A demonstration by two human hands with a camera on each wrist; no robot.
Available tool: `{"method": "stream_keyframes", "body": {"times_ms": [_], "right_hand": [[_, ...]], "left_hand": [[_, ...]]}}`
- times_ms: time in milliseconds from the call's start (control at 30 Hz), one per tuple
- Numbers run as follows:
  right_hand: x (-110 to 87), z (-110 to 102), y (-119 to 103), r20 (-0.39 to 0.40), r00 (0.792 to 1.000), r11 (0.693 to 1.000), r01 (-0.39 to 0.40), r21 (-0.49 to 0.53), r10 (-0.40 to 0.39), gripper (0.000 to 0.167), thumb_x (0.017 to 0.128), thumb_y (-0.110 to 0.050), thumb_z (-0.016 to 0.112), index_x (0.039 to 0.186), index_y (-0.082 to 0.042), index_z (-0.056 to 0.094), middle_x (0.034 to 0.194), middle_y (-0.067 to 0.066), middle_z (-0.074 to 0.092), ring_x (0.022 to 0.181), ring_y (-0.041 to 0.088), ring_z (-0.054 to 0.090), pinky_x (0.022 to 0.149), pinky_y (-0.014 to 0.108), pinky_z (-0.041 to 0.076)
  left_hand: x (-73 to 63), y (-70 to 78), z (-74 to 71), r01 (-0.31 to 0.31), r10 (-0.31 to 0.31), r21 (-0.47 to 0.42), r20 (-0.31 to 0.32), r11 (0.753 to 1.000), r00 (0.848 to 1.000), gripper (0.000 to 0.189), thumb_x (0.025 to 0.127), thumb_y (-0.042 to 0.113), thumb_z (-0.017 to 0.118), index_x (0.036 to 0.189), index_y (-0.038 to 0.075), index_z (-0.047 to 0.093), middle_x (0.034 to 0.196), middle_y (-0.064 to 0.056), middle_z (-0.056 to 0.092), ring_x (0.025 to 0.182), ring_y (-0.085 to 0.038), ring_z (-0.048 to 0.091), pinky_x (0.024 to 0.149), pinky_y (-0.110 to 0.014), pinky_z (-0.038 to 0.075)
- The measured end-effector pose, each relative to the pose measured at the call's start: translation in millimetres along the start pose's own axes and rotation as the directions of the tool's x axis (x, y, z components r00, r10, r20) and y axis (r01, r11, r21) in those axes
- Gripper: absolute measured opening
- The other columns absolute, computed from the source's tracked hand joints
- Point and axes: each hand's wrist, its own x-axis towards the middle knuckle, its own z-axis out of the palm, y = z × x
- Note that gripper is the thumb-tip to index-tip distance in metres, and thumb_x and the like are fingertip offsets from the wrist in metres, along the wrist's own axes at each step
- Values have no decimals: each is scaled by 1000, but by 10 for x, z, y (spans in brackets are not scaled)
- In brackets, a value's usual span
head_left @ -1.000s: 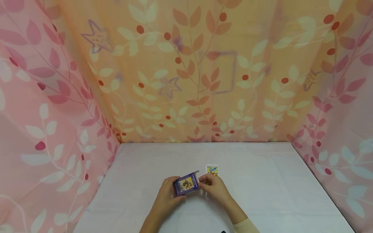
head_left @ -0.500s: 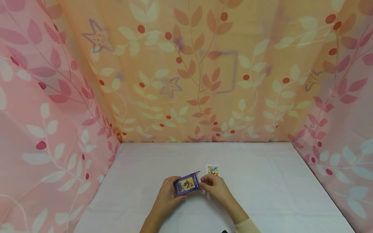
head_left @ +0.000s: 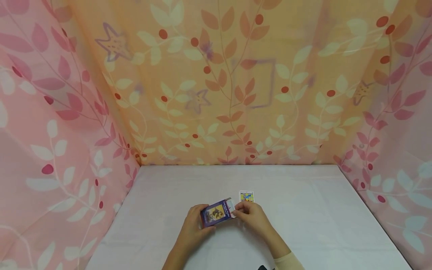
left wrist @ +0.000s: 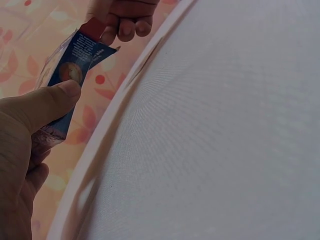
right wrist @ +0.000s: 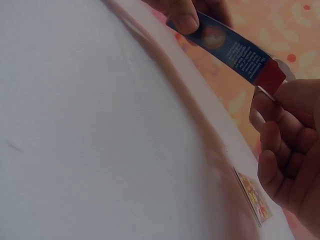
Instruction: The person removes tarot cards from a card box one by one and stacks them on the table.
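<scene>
From where I sat, the head feed showed a small dark-blue box (head_left: 216, 213) with a yellow-framed picture on its face, and the person's left hand (head_left: 195, 220) had it in a firm grip at one end. On the left wrist feed I saw the thumb (left wrist: 59, 97) lying across the box's narrow side, on a round picture beside fine print. The box sat slantwise between the two hands. At its other end, the right hand (head_left: 254, 217) was pinching the red end (right wrist: 270, 79) of the box between thumb and forefinger, its other fingers curled in. I also made out a blue flap (left wrist: 101, 54) sticking out from that end of the box.

Beyond the box and to its right, a stack of cards (head_left: 247, 196) lay on the white table (head_left: 162, 187), the top one brightly printed, partly hidden from my head view by the right hand. Well behind the box hung a leafy curtain (head_left: 219, 80); nearer me than the box, a pale sleeve (head_left: 289, 261) covered the right forearm.
</scene>
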Motion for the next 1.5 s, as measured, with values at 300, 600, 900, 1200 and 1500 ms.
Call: {"method": "stream_keyframes", "body": {"times_ms": [300,600,900,1200,1500], "right_hand": [[-3,-51,7,-10,1000,999,0,35,0,12,92,-20,76,99,-10,73,84,-2,73,71,10,64,61,22,55],[17,-85,39,-69,998,999,11,43,-8,11,93,-12,74,103,-8,73,85,-1,72,74,8,63,64,21,53],[6,-167,-13,-114,993,998,5,64,3,15,92,-7,72,106,-5,73,88,2,74,78,8,65,70,21,56],[15,-226,1,-171,985,997,16,72,-4,14,91,-6,75,105,-7,74,87,2,74,76,9,64,67,21,54],[14,-275,11,-225,974,996,37,82,-18,17,90,-6,76,106,-9,75,86,2,73,74,9,63,62,21,53]], "left_hand": [[3,11,-6,26,-26,-9,4,1000,1000,84,66,28,96,139,23,56,138,7,57,133,-19,51,115,-50,43],[2,6,-14,21,-21,9,0,1000,1000,85,65,30,96,139,22,56,138,6,58,132,-19,52,115,-49,43],[0,32,-23,30,-30,18,-5,999,1000,85,66,30,96,140,21,56,138,8,57,133,-18,51,115,-49,43],[0,31,-24,-11,12,42,-26,999,1000,85,65,30,97,140,22,56,137,9,58,131,-17,52,112,-48,46],[1,24,-26,7,-7,33,-13,999,1000,83,68,32,96,140,22,56,138,9,57,132,-16,52,114,-48,45]]}}
